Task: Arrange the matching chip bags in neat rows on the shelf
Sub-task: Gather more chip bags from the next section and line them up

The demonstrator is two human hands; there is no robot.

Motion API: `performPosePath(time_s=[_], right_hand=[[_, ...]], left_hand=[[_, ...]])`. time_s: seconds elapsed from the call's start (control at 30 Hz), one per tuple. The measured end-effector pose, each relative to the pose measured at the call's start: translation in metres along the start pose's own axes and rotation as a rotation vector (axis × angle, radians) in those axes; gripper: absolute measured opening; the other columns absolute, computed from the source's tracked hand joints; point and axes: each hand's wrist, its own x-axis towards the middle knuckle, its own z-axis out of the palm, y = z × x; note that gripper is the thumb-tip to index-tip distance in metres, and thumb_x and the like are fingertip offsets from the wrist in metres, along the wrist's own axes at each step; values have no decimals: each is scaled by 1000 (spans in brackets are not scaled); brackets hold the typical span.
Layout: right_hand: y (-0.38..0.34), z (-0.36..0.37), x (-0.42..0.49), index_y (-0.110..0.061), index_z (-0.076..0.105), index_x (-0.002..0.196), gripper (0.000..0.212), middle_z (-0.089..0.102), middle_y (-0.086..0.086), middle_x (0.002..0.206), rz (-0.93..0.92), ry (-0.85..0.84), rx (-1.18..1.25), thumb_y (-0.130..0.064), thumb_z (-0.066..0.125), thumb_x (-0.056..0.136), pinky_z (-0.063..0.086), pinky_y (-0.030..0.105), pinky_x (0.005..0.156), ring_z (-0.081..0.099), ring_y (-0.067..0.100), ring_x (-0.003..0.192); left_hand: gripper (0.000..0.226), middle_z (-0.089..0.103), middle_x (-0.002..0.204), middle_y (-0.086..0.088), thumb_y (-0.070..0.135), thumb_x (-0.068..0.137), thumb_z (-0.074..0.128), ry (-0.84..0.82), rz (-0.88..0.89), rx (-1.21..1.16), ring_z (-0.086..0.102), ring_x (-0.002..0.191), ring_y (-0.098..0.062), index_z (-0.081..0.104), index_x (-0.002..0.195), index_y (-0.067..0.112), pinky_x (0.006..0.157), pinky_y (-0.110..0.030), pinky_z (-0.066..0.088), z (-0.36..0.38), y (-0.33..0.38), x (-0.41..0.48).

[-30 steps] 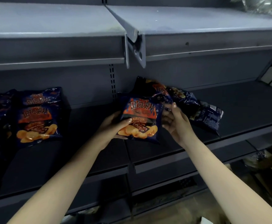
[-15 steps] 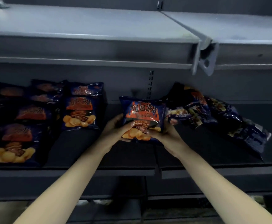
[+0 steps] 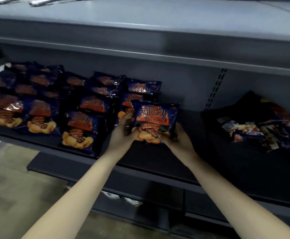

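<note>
From my feed, both hands have hold of one dark blue foil chip bag (image 3: 155, 120) with an orange flame banner and golden chips printed on its front. The left hand (image 3: 123, 133) grips the bag's lower left edge, its fingers (image 3: 127, 118) curled round the side and the thumb pressed on the front. The right hand (image 3: 178, 140) grips the lower right corner, with the thumb on the front and the rest tucked behind, out of my sight.

The bag stands upright, front toward me, over the dark metal shelf (image 3: 158, 159). I cannot tell whether its bottom edge touches the board. It sits just beside the right end of the rows of matching bags (image 3: 78, 128), which lie overlapping front to back across the left of the shelf. It partly covers the nearest bag in the end column.

Well apart to the right, a loose pile of dark bags (image 3: 261, 130) lies jumbled on the same shelf. Between the rows and the pile, a slotted grey upright strip (image 3: 215, 88) runs up the back wall. A grey upper shelf (image 3: 140, 23) spans the top, and beige floor (image 3: 11, 178) shows at lower left.
</note>
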Motion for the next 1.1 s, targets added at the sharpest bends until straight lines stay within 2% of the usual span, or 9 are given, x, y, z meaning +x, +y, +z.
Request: performPosePath(time_s=[0.1, 0.2, 0.27, 0.37, 0.43, 0.5, 0.63, 0.77, 1.1], right_hand=[[-7, 25, 4, -20, 51, 122, 44, 63, -12, 106, -1, -2, -42, -25, 68, 82, 48, 26, 88, 60, 6, 100], [-15, 45, 8, -22, 52, 123, 45, 61, -10, 110, -31, 34, -89, -31, 65, 80, 48, 29, 89, 59, 14, 106], [-20, 55, 10, -21, 50, 130, 61, 57, -7, 115, -65, 72, -143, -43, 57, 74, 46, 34, 93, 55, 16, 110], [-24, 67, 12, -20, 42, 138, 77, 56, 0, 127, -78, 122, -142, -47, 48, 66, 45, 36, 98, 53, 18, 116], [-21, 74, 12, -20, 38, 141, 74, 55, 0, 131, -64, 150, -148, -38, 55, 71, 45, 39, 99, 52, 18, 119], [-17, 80, 12, -19, 37, 142, 69, 53, -1, 134, -63, 179, -163, -20, 63, 78, 44, 39, 101, 50, 17, 122], [-10, 84, 16, -24, 33, 143, 73, 52, -2, 134, -46, 189, -193, -16, 69, 79, 43, 33, 101, 48, 13, 124], [-11, 85, 15, -24, 29, 145, 82, 52, -2, 127, -28, 176, -226, -20, 73, 76, 34, 4, 86, 45, 2, 112], [-12, 90, 11, -19, 16, 149, 92, 46, 2, 133, 12, 141, -280, -24, 74, 78, 27, 6, 88, 41, 8, 118]], left_hand=[[59, 50, 129, 12, 11, 89, 59, 17, 46, 106, 46, 119, 2, 35, 140, 29, 99, -16, 39, -22, -5, 9], [65, 46, 131, 14, 7, 89, 57, 55, 68, 156, 42, 116, 7, 27, 144, 25, 84, 3, 33, -34, -7, 12], [70, 46, 134, 8, 6, 88, 56, 63, 77, 208, 46, 115, 0, 22, 146, 24, 81, 3, 35, -36, -11, 11], [80, 44, 140, -3, 8, 88, 57, 13, 84, 290, 49, 119, -11, 6, 149, 22, 96, -15, 40, -34, -21, 10], [88, 23, 153, -5, 15, 88, 58, -19, 73, 349, 32, 136, -18, -5, 148, 21, 110, -33, 33, -31, -26, 11], [91, 4, 157, -4, 19, 89, 59, -37, 64, 401, 13, 143, -19, -10, 147, 18, 115, -39, 23, -29, -29, 12], [94, 0, 157, -5, 15, 86, 63, -40, 106, 456, 10, 144, -21, -10, 147, 13, 114, -43, 24, -30, -34, 16], [96, 1, 157, -4, 13, 85, 65, -52, 128, 464, 10, 144, -19, -9, 146, 14, 114, -44, 24, -33, -37, 21], [96, 2, 157, -6, 13, 83, 67, -43, 102, 455, 1, 144, -16, -4, 147, 10, 118, -38, 14, -28, -40, 27]])
